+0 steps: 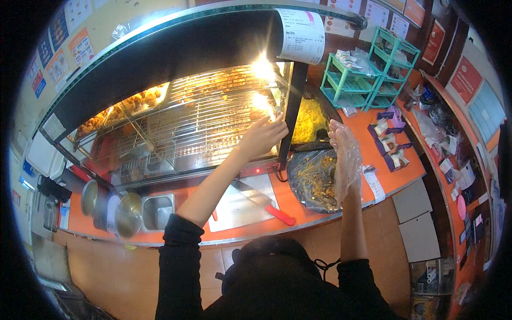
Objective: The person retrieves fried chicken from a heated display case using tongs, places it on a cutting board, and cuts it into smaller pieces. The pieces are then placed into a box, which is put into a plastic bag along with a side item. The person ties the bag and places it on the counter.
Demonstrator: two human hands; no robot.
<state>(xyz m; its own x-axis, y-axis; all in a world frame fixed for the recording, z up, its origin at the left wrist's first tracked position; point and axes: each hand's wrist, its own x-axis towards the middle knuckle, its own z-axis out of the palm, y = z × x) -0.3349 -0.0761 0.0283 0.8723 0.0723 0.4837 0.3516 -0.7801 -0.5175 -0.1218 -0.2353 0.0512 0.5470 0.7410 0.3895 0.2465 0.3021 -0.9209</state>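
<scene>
My bare left hand (263, 137) reaches to the right end of a glass-fronted heated food cabinet (197, 120). Its fingers are bunched together by the bright light at the cabinet's side; what they pinch is too small and glared over to make out. My right hand (346, 154) wears a loose clear plastic glove and is raised with its fingers partly apart, nothing visible in them. Beside it lies a wide bowl (312, 178) lined with dark plastic, with orange-brown crumbs in it. Just behind is a dark tray of yellow food (310, 121).
A knife with a red handle (280, 215) lies across a pale cutting board (240, 208). Left of it stand a steel container (158, 212) and metal bowls (128, 214). Green tiered baskets (352, 80) and purple holders (392, 141) stand at the right. Fried pieces (146, 100) fill cabinet trays.
</scene>
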